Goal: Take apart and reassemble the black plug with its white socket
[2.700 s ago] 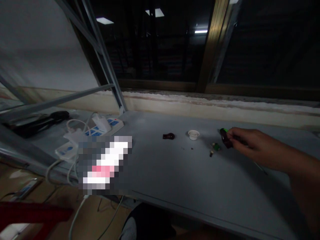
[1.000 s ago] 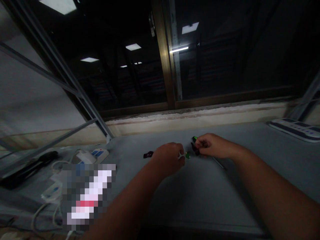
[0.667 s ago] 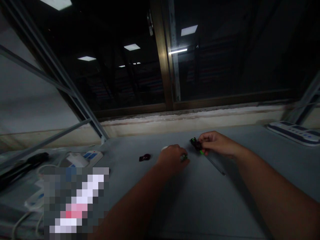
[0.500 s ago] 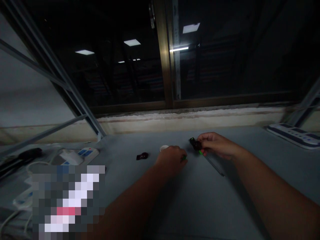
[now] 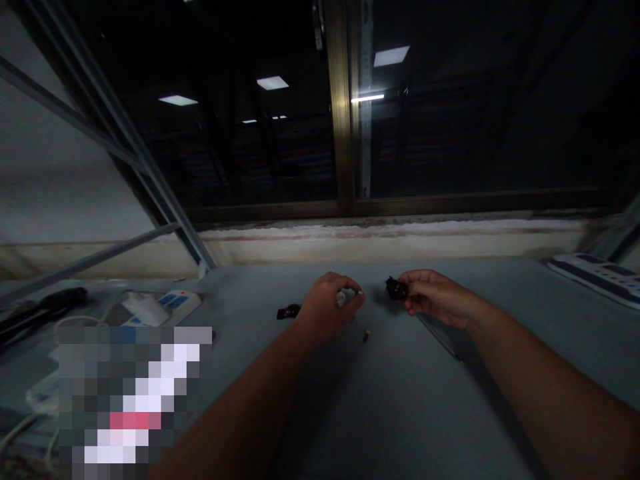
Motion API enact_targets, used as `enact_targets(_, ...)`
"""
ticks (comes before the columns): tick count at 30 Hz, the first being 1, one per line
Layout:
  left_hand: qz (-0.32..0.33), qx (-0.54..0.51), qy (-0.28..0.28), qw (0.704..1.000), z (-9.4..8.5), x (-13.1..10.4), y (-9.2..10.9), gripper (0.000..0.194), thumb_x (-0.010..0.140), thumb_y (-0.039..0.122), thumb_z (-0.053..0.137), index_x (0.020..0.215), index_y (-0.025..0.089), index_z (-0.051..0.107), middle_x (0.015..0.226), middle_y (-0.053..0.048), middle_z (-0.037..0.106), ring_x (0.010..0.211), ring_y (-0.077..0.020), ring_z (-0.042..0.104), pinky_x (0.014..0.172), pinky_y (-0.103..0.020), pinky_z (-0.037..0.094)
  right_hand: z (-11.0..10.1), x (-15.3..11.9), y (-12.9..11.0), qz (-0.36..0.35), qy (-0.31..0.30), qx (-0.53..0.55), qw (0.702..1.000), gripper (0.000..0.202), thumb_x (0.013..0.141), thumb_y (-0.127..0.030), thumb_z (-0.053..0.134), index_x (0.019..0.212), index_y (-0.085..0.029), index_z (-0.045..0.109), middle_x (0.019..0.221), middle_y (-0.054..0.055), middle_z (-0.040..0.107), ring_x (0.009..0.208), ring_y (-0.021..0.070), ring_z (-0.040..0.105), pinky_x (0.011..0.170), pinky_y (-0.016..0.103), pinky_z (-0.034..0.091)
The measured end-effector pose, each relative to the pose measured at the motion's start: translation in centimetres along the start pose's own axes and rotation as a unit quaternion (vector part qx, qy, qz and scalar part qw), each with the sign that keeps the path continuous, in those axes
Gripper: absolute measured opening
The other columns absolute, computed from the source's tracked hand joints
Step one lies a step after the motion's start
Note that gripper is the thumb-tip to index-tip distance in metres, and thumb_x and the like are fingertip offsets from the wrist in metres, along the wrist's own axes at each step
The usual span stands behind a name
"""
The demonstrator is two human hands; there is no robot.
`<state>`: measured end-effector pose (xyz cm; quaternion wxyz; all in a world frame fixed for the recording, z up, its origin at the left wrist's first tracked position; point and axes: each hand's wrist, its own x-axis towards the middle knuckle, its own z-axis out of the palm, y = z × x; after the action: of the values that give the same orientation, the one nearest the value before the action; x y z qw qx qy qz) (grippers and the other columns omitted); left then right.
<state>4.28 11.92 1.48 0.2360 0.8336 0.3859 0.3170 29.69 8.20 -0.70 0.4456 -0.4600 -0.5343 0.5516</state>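
My left hand is curled, thumb and fingers around a small white round piece; whether it is lifted off the table I cannot tell. A dark glossy part lies on the table just beyond its wrist. In a pinch, my right hand holds a small dark part with green specks, its kind unclear in the dim light. A thin metal rod lies under that hand, one end hidden. Between the hands, nearer to me, is a tiny dark piece with a brassy end.
White power strips stand at the left and the far right, with cables and a plug on the left. A metal frame rises at the back left. Behind the grey table are a ledge and a dark window.
My left hand has drawn back and away from me, now at the white piece. The tiny brassy-ended piece has come into view on the table. The dark part in my right hand has turned.
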Motion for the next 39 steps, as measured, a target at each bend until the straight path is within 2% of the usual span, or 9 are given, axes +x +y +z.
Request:
enact_targets(5, -0.030, -0.155, -0.001, 0.987, 0.9, 0.1, 0.2, 0.025, 0.089, 0.036, 0.066, 0.105, 0.017, 0.068, 0.094, -0.007, 0.070, 0.080, -0.0167, 0.066, 0.072, -0.029, 0.053, 0.6, 0.1, 0.2, 0.004, 0.022, 0.038, 0.999, 0.027, 0.067, -0.035, 0.075, 0.083, -0.017, 0.063, 0.075, 0.003, 0.064, 0.065, 0.0127, 0.060, 0.064, 0.027, 0.051)
enact_targets(9, -0.046, -0.267, -0.020, 0.962, 1.3, -0.1, 0.5, 0.030, 0.087, 0.035, 0.067, 0.109, 0.015, 0.063, 0.091, -0.006, 0.070, 0.080, -0.0156, 0.068, 0.074, -0.029, 0.054, 1.6, 0.0, 0.1, -0.001, 0.029, 0.068, 0.997, 0.025, 0.068, -0.033, 0.075, 0.082, -0.017, 0.062, 0.071, 0.000, 0.062, 0.061, 0.0108, 0.058, 0.062, 0.025, 0.050)
enact_targets(13, -0.057, -0.327, -0.043, 0.942, 1.2, -0.3, 0.7, 0.033, 0.082, 0.030, 0.073, 0.111, 0.016, 0.063, 0.080, -0.002, 0.069, 0.074, -0.0145, 0.067, 0.074, -0.029, 0.052, 2.8, -0.1, -0.1, -0.008, 0.033, 0.079, 0.996, 0.024, 0.068, -0.032, 0.075, 0.081, -0.016, 0.064, 0.070, 0.000, 0.062, 0.061, 0.0105, 0.059, 0.060, 0.024, 0.050)
enact_targets(18, -0.055, -0.365, -0.056, 0.928, 1.4, -0.4, 0.7, 0.031, 0.079, 0.026, 0.078, 0.107, 0.016, 0.067, 0.084, -0.003, 0.071, 0.080, -0.0143, 0.068, 0.077, -0.029, 0.051, 3.9, 0.0, -0.1, -0.033, 0.051, 0.078, 0.995, 0.022, 0.068, -0.032, 0.075, 0.077, -0.017, 0.063, 0.069, 0.000, 0.062, 0.059, 0.0105, 0.059, 0.059, 0.024, 0.051)
enact_targets(25, -0.045, -0.376, -0.046, 0.924, 1.8, -0.3, 0.5, 0.031, 0.075, 0.021, 0.084, 0.102, 0.014, 0.071, 0.087, -0.004, 0.073, 0.084, -0.0146, 0.069, 0.082, -0.030, 0.054, 5.0, 0.2, 0.1, -0.057, 0.083, 0.062, 0.993, 0.019, 0.070, -0.032, 0.072, 0.073, -0.017, 0.062, 0.064, -0.002, 0.061, 0.053, 0.0102, 0.059, 0.055, 0.023, 0.052)
enact_targets(32, -0.047, -0.388, -0.041, 0.920, 1.7, -0.2, 0.4, 0.032, 0.071, 0.021, 0.088, 0.097, 0.014, 0.071, 0.087, -0.005, 0.074, 0.084, -0.0154, 0.071, 0.085, -0.032, 0.056, 5.6, -0.1, -0.2, -0.050, 0.099, 0.067, 0.992, 0.019, 0.068, -0.032, 0.071, 0.073, -0.016, 0.063, 0.066, -0.001, 0.062, 0.055, 0.0106, 0.060, 0.057, 0.024, 0.056)
enact_targets(39, -0.047, -0.393, -0.033, 0.918, 2.2, -0.3, 0.2, 0.030, 0.069, 0.020, 0.090, 0.094, 0.013, 0.074, 0.086, -0.005, 0.076, 0.082, -0.0148, 0.072, 0.082, -0.030, 0.056, 5.9, -0.1, -0.3, -0.038, 0.104, 0.080, 0.991, 0.019, 0.066, -0.031, 0.073, 0.070, -0.016, 0.063, 0.065, -0.001, 0.062, 0.056, 0.0102, 0.060, 0.056, 0.024, 0.057)
